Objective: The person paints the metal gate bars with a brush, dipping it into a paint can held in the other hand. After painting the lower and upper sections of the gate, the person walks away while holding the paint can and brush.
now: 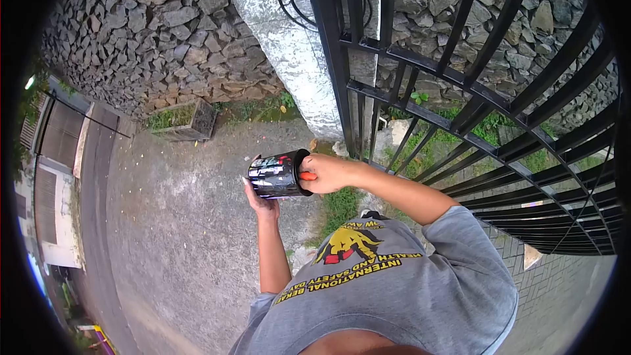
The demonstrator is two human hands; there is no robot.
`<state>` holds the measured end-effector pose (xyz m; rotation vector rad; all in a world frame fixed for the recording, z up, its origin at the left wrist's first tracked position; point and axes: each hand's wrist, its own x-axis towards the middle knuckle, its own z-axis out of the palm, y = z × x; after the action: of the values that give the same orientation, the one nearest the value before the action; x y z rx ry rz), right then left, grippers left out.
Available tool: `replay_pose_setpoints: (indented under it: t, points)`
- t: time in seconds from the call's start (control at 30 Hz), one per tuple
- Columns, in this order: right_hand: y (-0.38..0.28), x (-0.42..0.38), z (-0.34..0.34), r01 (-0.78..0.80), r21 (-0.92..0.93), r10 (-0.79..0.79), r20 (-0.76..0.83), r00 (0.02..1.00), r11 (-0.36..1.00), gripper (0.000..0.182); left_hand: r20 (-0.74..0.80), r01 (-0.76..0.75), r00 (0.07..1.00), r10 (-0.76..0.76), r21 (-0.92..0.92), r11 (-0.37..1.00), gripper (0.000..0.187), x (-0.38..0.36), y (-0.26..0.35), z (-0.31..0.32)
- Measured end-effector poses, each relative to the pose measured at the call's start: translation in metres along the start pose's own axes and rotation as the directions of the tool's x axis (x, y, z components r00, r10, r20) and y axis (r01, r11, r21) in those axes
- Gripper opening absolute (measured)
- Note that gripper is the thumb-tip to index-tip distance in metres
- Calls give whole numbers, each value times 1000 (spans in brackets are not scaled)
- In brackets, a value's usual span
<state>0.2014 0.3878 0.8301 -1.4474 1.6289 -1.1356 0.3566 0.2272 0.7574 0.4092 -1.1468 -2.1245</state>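
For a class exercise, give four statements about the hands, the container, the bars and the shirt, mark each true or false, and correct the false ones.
1. The left hand holds the black container. True.
2. The right hand hangs away from the container. False: it is at the container's open end.
3. The black bars stand on the person's right. True.
4. The shirt is plain white. False: it is grey with yellow print.

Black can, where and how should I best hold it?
Grip the black can by its side wall, away from the mouth, probably best from the person's left with the left hand: the body is a round cylinder, and the right hand is at its open end.
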Motion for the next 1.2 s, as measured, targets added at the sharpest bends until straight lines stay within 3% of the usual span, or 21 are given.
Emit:
replay_pose_setpoints:
  t: [0.03, 0.13, 0.17, 0.27, 0.3, 0.37, 0.43, 0.53, 0.6, 0.67, 0.73, 0.8, 0.87, 0.9, 0.93, 1.0, 1.07, 1.13, 1.17, 1.2]
  points:
    - [1, -1, 2, -54, 143, 50, 29, 998, 988, 19, 14, -42, 999, 42, 10, 999, 71, 2, -5, -6]
    - [-1, -5, 5, -135, 296, 138, 9, 990, 946, 20, 39, -77, 996, 77, 0, 997, 77, 2, -7, -9]
    - [0, -6, 2, -218, 325, 195, 104, 975, 920, 25, 60, -66, 996, 69, -38, 997, 78, 3, -7, -10]
    - [3, -12, 4, -304, 543, 257, 163, 953, 783, 29, 59, -71, 995, 76, -85, 994, 81, 6, -7, -13]
    - [-1, -17, 0, -257, 617, 167, 200, 965, 744, 32, 67, -72, 994, 81, -121, 990, 81, 7, -4, -9]
    - [0, -23, 8, -237, 769, 183, 158, 970, 593, 33, 90, -75, 991, 97, -219, 973, 80, 11, -5, -13]
    - [5, -28, 15, -157, 873, 122, 113, 986, 462, 34, 64, -122, 989, 135, -184, 975, 81, 13, 1, 1]
    - [0, -37, 27, -99, 927, 179, 35, 983, 362, 34, 23, -160, 986, 167, -195, 968, 79, 17, 2, 0]
    - [7, -38, 31, -55, 952, 123, 18, 992, 301, 36, 28, -161, 984, 175, -270, 949, 74, 20, -5, -3]
    - [10, -44, 35, -4, 977, 125, -23, 992, 211, 40, -14, -98, 995, 99, -294, 951, 73, 20, -11, -5]
    - [30, -48, 41, -92, 990, 162, 75, 984, 103, 35, -34, -36, 999, 27, -329, 944, 73, 21, -16, 1]
    - [38, -53, 37, -90, 986, 185, 63, 981, 141, 32, 9, 0, 1000, 4, -338, 941, 71, 18, -15, 18]
    - [40, -56, 33, -53, 991, 227, 24, 973, 121, 32, -95, 31, 993, -66, -328, 944, 71, 18, -22, 28]
    - [37, -58, 29, 16, 972, 262, -79, 962, 236, 31, -111, 46, 990, -92, -359, 932, 70, 21, -30, 26]
    - [33, -58, 22, 82, 933, 280, -188, 941, 350, 31, -327, 75, 918, -223, -409, 909, 70, 20, -27, 35]
    - [27, -64, -5, 145, 825, 344, -378, 859, 546, 28, -472, 42, 855, -215, -349, 936, 74, 18, -44, 12]
    - [14, -61, -41, 167, 633, 330, -588, 739, 756, 26, -427, 24, 887, -177, -340, 940, 74, 9, -58, -14]
    - [-9, -56, -79, 190, 326, 174, -816, 550, 926, 28, -362, 68, 912, -194, -334, 940, 79, -3, -63, -36]
    - [-16, -52, -98, 134, 281, 182, -849, 495, 950, 26, -342, 79, 919, -197, -330, 941, 81, -10, -62, -38]
    - [-22, -49, -128, 148, -72, -141, -833, 536, 986, 23, -328, 90, 921, -211, -347, 934, 83, -15, -65, -45]
